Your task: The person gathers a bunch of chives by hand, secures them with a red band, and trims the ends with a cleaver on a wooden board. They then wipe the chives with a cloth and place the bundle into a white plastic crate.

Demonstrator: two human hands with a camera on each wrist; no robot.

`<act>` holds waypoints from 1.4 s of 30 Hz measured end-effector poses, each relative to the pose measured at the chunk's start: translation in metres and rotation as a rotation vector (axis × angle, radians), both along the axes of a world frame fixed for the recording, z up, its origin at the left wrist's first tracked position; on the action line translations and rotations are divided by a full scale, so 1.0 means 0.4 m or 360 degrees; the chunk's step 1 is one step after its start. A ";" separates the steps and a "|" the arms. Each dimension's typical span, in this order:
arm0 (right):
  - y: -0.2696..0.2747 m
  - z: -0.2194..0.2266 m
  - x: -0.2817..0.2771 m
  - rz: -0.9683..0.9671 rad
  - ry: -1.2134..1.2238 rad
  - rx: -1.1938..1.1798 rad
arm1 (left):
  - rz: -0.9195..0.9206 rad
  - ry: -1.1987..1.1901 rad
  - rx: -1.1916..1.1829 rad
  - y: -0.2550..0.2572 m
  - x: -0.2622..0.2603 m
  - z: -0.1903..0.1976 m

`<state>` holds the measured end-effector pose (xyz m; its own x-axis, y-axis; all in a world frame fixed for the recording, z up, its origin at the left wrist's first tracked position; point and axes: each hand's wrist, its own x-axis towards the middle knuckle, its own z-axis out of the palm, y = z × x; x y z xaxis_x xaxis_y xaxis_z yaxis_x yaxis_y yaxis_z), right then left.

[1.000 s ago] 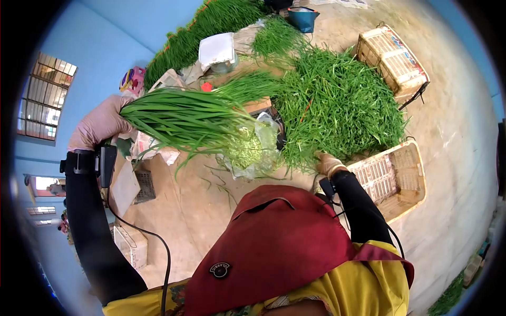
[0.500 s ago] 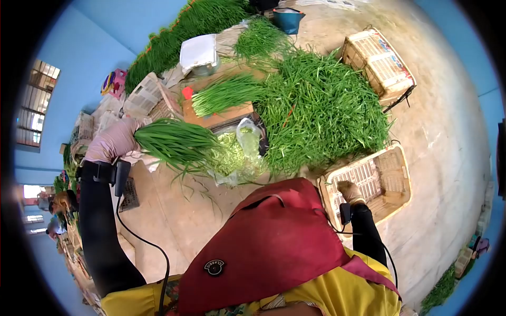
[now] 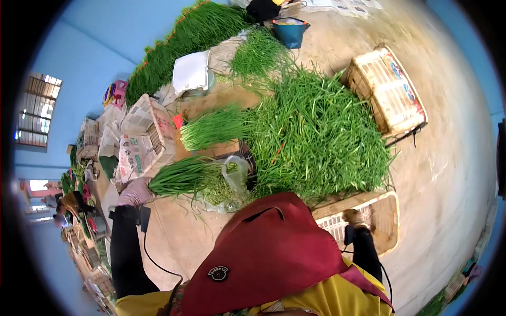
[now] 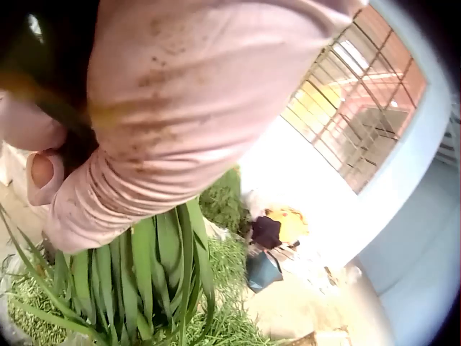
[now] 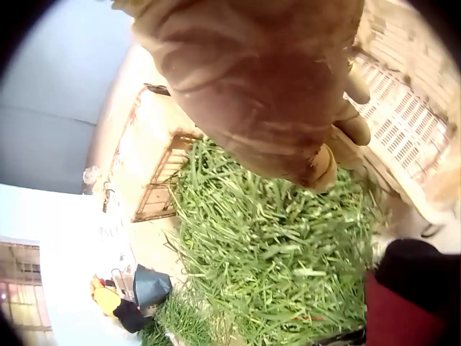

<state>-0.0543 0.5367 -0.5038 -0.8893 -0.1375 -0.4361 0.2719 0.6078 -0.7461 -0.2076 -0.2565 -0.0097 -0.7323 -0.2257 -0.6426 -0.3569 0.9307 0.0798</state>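
My left hand, in a pink glove, grips the root end of a bundle of long green chives, fingers curled round it. The leaves fan out past the glove over a plastic bag of trimmings. My right hand, in a soiled brownish glove, is held low at my right over a pale plastic basket. Its fingers are bent, and the palm side is hidden. A big loose pile of chives lies ahead on the floor.
A second basket stands tipped at the far right of the pile. A newspaper-lined crate, a white cover and a blue bucket sit at the back. More greens line the blue wall. Bare concrete floor lies to the right.
My left hand has lowered the chive bundle and drawn it in towards my left side. My right hand left the loose pile and went down into the basket. My head has turned left.
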 end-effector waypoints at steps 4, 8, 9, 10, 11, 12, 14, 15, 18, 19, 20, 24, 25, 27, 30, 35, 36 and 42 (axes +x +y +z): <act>0.263 0.064 -0.261 -0.0061 0.0024 0.0764 | 0.0448 -0.0020 0.0165 0.019 0.055 -0.031; 0.195 0.373 -0.473 -0.0897 0.0039 -0.0269 | 0.0552 -0.0059 0.0379 -0.052 0.099 -0.133; 0.187 0.396 -0.498 -0.0892 0.0008 -0.0412 | 0.0575 -0.0242 0.0228 -0.032 0.079 -0.136; 0.165 0.418 -0.507 -0.0925 -0.0007 -0.0510 | 0.0597 -0.0421 0.0079 -0.019 0.060 -0.140; 0.157 0.423 -0.513 -0.0859 -0.0030 -0.0593 | 0.0455 -0.0418 0.0075 -0.025 0.047 -0.153; 0.149 0.399 -0.502 -0.0789 -0.0052 -0.0682 | 0.0467 -0.0405 0.0073 -0.018 0.024 -0.151; 0.205 0.224 -0.435 -0.0659 0.0052 -0.0302 | 0.0434 -0.0456 0.0040 0.006 -0.048 -0.156; 0.207 0.210 -0.400 -0.0517 0.0153 -0.0329 | 0.0415 -0.0474 0.0024 0.006 -0.086 -0.164; 0.270 0.169 -0.312 0.0577 0.0727 0.0873 | 0.0301 -0.0507 -0.0020 -0.013 -0.243 -0.194; 0.245 0.201 -0.304 -0.0336 0.0098 0.0280 | 0.0261 -0.0512 -0.0030 -0.026 -0.305 -0.211; 0.220 0.240 -0.290 -0.1214 -0.0550 -0.0342 | 0.0229 -0.0514 -0.0032 -0.039 -0.370 -0.229; 0.170 0.305 -0.341 -0.1627 -0.0730 -0.0405 | 0.0120 -0.0501 -0.0027 -0.086 -0.691 -0.324; 0.145 0.323 -0.400 -0.1645 -0.0758 -0.0373 | 0.0096 -0.0505 0.0046 -0.077 -0.786 -0.335; 0.125 0.336 -0.506 -0.1614 -0.0792 -0.0323 | 0.0078 -0.0320 0.0175 -0.151 -0.939 -0.425; 0.078 0.429 -0.826 -0.1225 -0.0869 0.0064 | 0.0101 -0.0561 -0.0044 -0.139 -1.167 -0.396; -0.113 0.615 -1.433 -0.1180 -0.0431 -0.0086 | 0.0718 -0.0337 0.0448 -0.307 -1.312 -0.405; -0.171 0.653 -1.535 -0.1186 -0.0366 -0.0104 | 0.0763 -0.0336 0.0507 -0.327 -1.331 -0.402; -0.246 0.602 -1.824 -0.0869 -0.0481 -0.0398 | 0.1257 -0.0108 0.0829 -0.368 -1.355 -0.281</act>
<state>-0.7841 0.4381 -0.2629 -0.7038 0.1680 -0.6902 0.7102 0.1423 -0.6895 -0.7497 -0.4037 -0.1220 -0.4476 -0.3129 -0.8377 -0.8874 0.2714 0.3728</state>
